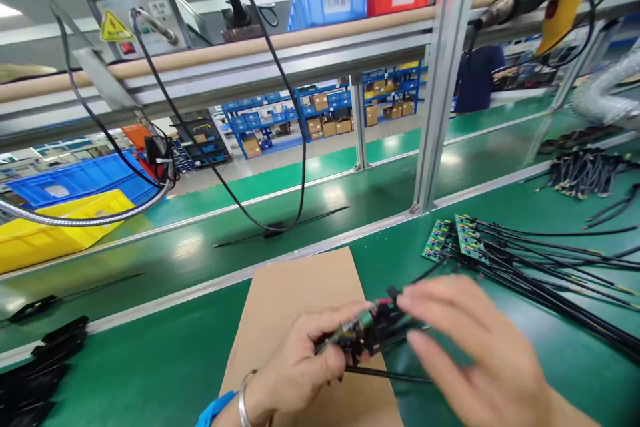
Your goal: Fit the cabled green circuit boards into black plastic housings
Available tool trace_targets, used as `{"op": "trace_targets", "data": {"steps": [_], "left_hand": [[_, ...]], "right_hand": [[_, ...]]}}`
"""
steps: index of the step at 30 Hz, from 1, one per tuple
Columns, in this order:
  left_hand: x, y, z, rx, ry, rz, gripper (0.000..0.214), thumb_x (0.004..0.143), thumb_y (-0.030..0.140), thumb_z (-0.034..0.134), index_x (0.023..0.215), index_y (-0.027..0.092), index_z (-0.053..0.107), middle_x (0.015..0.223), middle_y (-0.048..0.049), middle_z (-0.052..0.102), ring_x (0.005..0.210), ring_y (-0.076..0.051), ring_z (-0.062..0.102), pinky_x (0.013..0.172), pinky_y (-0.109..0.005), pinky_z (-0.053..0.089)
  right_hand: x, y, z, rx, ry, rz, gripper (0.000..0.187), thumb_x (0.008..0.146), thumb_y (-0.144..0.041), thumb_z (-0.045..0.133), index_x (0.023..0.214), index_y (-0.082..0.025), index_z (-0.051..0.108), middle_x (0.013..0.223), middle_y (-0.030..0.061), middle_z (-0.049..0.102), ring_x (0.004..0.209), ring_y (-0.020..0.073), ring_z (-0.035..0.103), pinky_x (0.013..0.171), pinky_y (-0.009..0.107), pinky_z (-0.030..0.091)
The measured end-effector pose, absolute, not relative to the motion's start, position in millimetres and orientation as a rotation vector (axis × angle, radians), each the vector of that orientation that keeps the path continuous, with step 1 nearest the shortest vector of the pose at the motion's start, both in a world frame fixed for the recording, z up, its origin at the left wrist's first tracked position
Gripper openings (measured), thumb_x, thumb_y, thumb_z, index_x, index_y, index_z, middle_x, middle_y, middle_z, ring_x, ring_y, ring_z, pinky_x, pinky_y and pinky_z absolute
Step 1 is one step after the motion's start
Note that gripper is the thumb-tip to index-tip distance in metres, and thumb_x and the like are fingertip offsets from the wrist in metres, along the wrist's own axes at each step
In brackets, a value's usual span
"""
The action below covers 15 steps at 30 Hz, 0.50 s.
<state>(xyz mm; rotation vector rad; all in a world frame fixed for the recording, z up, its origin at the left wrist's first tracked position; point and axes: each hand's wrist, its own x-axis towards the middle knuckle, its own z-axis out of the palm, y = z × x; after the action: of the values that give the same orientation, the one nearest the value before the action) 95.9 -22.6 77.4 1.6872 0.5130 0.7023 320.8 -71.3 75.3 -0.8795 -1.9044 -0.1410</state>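
Observation:
In the head view my left hand [305, 360] is closed on a small circuit board assembly [357, 333], pinched between thumb and fingers above a cardboard sheet [290, 287]. The assembly has green board, black parts and a bit of red wire at its right end; a black cable [390, 374] runs out beneath it. My right hand [475, 347] is at the assembly's right end, fingers stretched out and thumb apart from them. Its fingertips are close to the black part by the red wire; whether they touch it, I cannot tell. Blur hides the finer details.
Circuit boards [470, 237] with long black cables lie at the right, with a bundle of grey cables [583, 172] behind. Black parts [40, 373] are stacked at the left. A metal post [437, 93] rises behind the work surface. A black cable loop [304, 147] hangs in front.

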Motion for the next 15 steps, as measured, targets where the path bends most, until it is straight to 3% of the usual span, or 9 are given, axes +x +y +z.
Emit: {"op": "trace_targets", "data": {"steps": [2,6,10,12,15], "left_hand": [[91,-14,96,1.989,0.334,0.706,0.071,0.078,0.070,0.053,0.129,0.021,0.060,0.102,-0.0148,0.069,0.085,-0.025,0.066,0.076,-0.031,0.050],[92,2,125,2.273,0.121,0.822,0.076,0.072,0.072,0.060,0.129,0.022,0.060,0.089,-0.0123,0.072,0.072,-0.021,0.067,0.068,-0.026,0.048],[89,5,136,2.235,0.269,0.881,0.085,0.072,0.082,0.045,0.123,0.017,0.065,0.087,-0.0150,0.072,0.078,-0.027,0.068,0.076,-0.033,0.050],[86,3,137,2.171,0.330,0.892,0.090,0.071,0.086,0.040,0.120,0.015,0.068,0.086,-0.0168,0.072,0.081,-0.030,0.068,0.077,-0.036,0.050],[86,-3,132,2.104,0.246,0.925,0.086,0.067,0.085,0.049,0.116,0.017,0.070,0.087,-0.0164,0.072,0.082,-0.032,0.069,0.078,-0.039,0.051]], "right_hand": [[340,-62,93,-0.988,-1.904,-0.009,0.036,0.088,-0.019,0.057,0.123,-0.019,0.056,0.117,0.0109,0.061,0.111,0.0240,0.055,0.093,0.038,0.046],[361,-44,109,-0.980,-2.129,0.565,0.042,0.096,-0.041,0.047,0.135,-0.027,0.049,0.133,0.0075,0.055,0.120,0.0235,0.052,0.100,0.038,0.043],[359,-37,113,-0.821,-2.198,0.803,0.061,0.092,-0.054,0.049,0.144,-0.023,0.040,0.141,0.0101,0.047,0.124,0.0270,0.048,0.102,0.039,0.040],[350,-35,116,-0.832,-2.239,0.848,0.056,0.092,-0.049,0.051,0.140,-0.022,0.044,0.132,0.0099,0.055,0.116,0.0263,0.053,0.098,0.038,0.042],[330,-32,119,-0.902,-2.263,0.950,0.031,0.091,-0.035,0.052,0.117,-0.021,0.061,0.100,0.0045,0.068,0.090,0.0212,0.060,0.081,0.031,0.048]]}}
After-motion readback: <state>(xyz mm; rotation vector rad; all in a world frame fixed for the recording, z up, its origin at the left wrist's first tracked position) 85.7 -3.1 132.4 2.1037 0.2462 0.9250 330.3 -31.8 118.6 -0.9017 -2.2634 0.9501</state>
